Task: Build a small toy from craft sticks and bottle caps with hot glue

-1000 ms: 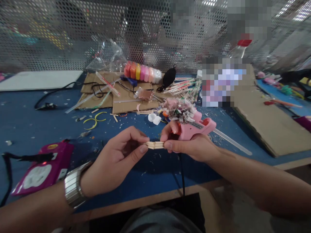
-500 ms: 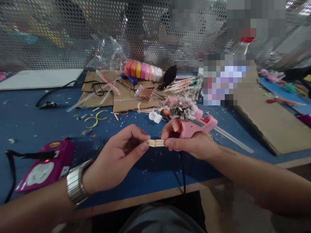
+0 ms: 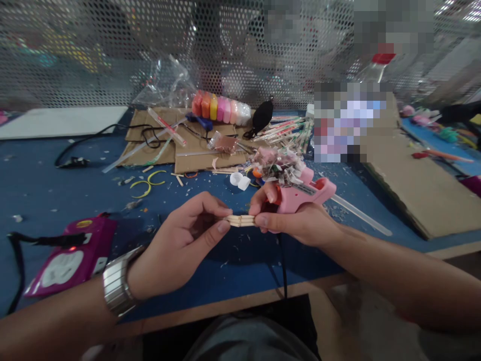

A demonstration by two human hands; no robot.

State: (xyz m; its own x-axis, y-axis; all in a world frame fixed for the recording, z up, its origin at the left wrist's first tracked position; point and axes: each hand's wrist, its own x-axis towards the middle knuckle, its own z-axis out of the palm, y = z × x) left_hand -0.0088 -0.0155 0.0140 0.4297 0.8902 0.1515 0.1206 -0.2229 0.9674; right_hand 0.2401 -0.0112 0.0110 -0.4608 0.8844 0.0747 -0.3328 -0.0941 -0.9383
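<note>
Fingers of left hand (image 3: pixel 191 240) and right hand (image 3: pixel 289 215) pinch pale sticks (image 3: pixel 241 220) | glue gun (image 3: pixel 306 195) label: unreadable

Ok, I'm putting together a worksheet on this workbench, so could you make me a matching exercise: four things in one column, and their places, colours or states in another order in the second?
Things:
1. glue gun
2. wooden sticks
3. wristband
4. purple box

Descriptions:
A. silver
B. on the table, showing a small red light
C. between the fingers of the left hand and right hand
D. pink

Right pairs: 1-D, 2-C, 3-A, 4-B
</note>
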